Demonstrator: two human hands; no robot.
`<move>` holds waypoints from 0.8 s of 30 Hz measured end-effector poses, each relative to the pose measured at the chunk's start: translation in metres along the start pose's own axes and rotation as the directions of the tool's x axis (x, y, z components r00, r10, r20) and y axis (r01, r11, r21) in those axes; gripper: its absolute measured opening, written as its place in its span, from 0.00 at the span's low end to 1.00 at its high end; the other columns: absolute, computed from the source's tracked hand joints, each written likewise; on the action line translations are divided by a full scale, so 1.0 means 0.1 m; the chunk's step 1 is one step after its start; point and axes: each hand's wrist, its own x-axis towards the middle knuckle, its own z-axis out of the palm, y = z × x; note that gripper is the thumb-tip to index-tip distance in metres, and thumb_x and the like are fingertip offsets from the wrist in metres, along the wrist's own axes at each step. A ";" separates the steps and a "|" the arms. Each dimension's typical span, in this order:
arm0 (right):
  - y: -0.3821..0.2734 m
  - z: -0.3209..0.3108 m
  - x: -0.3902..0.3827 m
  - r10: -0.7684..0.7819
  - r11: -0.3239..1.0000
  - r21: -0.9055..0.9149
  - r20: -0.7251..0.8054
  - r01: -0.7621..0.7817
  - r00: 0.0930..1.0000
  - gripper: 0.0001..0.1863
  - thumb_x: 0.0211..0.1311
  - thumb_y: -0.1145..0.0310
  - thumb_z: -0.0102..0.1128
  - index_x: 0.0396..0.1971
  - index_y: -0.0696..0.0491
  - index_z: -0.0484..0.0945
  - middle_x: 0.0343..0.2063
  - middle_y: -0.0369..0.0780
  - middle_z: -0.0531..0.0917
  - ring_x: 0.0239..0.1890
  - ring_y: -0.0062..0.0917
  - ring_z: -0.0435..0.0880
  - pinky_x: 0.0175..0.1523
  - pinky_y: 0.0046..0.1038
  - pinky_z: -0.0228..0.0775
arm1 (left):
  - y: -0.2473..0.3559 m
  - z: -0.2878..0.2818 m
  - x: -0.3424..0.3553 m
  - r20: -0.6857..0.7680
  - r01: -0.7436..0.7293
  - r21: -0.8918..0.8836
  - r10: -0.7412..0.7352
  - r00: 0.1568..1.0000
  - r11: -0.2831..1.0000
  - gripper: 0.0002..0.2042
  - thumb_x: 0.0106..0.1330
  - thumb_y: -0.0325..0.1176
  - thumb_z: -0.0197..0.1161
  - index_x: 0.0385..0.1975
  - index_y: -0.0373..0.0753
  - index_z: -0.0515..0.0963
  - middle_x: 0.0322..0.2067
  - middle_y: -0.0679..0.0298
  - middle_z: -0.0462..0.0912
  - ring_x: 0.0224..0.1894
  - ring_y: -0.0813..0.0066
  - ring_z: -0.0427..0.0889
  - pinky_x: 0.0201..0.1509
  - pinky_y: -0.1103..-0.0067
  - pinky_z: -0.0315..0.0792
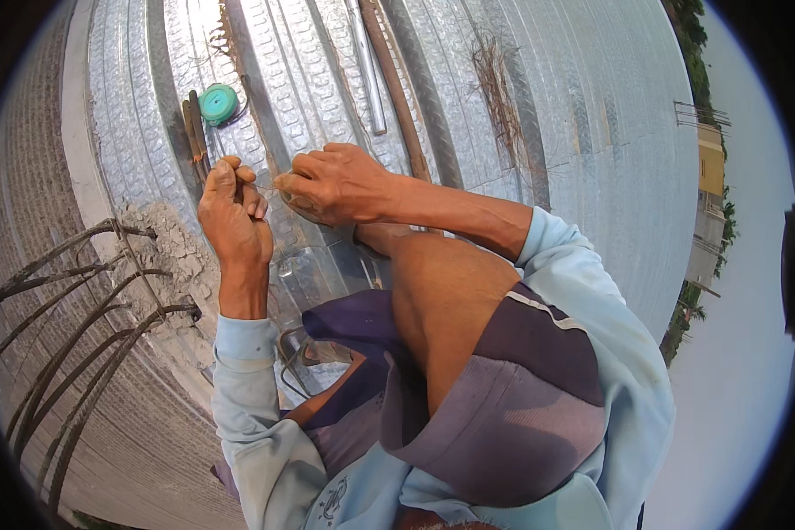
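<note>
Thin pale wire [272, 185] stretched short between hands, above ribbed metal deck [592, 106]. Left hand [231, 216] fingertips pinch one end; right hand [334, 184] fingers curled, pinching other. Green tape reel [218, 103], rusty rods [194, 132] lie beyond.

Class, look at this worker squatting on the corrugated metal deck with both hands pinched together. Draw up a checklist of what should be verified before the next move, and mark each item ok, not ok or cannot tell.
1. Both hands meet on the work: left hand and right hand pinch together, fingertips nearly touching. Ok.
2. What is pinched: something thin, perhaps wire; too small to identify. Cannot tell.
3. Green round tape measure close by: lies on the deck just beyond the hands. Ok.
4. Short rusty rods beside it, untouched. Ok.
5. Bent rebar ends project near the left forearm. Not ok.
6. Hand protection: both hands bare. Not ok.
</note>
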 end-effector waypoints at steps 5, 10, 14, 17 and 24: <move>0.65 -0.47 -0.50 0.488 0.613 0.500 0.368 -0.611 0.791 0.16 0.65 0.54 0.68 0.36 0.53 0.88 0.21 0.35 0.81 0.20 0.19 0.72 0.27 0.30 0.66 | 0.78 -0.69 0.22 -0.152 -0.301 -0.153 0.279 0.948 0.941 0.11 0.80 0.36 0.50 0.48 0.33 0.71 0.24 0.71 0.68 0.18 0.87 0.57 0.21 0.85 0.56; 0.95 -1.17 -0.74 0.529 0.010 0.647 0.644 -0.762 0.553 0.19 0.64 0.53 0.71 0.31 0.57 0.86 0.12 0.27 0.66 0.15 0.11 0.56 0.21 0.21 0.44 | 0.85 -1.04 0.07 -0.029 -0.195 -0.319 0.196 0.980 0.928 0.10 0.78 0.39 0.55 0.47 0.39 0.73 0.31 0.66 0.78 0.20 0.84 0.62 0.26 0.83 0.61; 1.19 -1.36 -0.49 0.542 0.612 0.037 0.707 -0.790 0.454 0.23 0.47 0.65 0.69 0.45 0.59 0.86 0.39 0.44 0.86 0.45 0.31 0.83 0.54 0.36 0.73 | 0.71 -0.70 -0.01 0.039 -0.108 -0.261 0.122 0.992 0.959 0.12 0.77 0.42 0.56 0.43 0.39 0.76 0.30 0.65 0.80 0.21 0.84 0.66 0.27 0.84 0.64; 0.82 -1.32 0.49 0.348 0.560 0.509 0.571 -0.653 0.743 0.38 0.30 0.69 0.61 0.54 0.58 0.83 0.57 0.45 0.82 0.64 0.34 0.76 0.72 0.43 0.62 | 0.70 -0.70 -0.18 0.044 -0.136 -0.135 0.143 0.989 0.981 0.13 0.77 0.43 0.57 0.42 0.38 0.77 0.27 0.66 0.80 0.21 0.85 0.67 0.26 0.85 0.64; 1.02 -0.68 1.66 -0.336 0.614 0.614 0.772 -0.497 0.539 0.58 0.24 0.48 0.84 0.65 0.54 0.74 0.58 0.49 0.81 0.64 0.41 0.77 0.70 0.49 0.64 | 0.65 -0.49 -0.20 -0.073 -0.170 0.092 0.177 0.981 0.981 0.14 0.79 0.40 0.54 0.38 0.36 0.79 0.21 0.71 0.74 0.19 0.88 0.63 0.23 0.87 0.58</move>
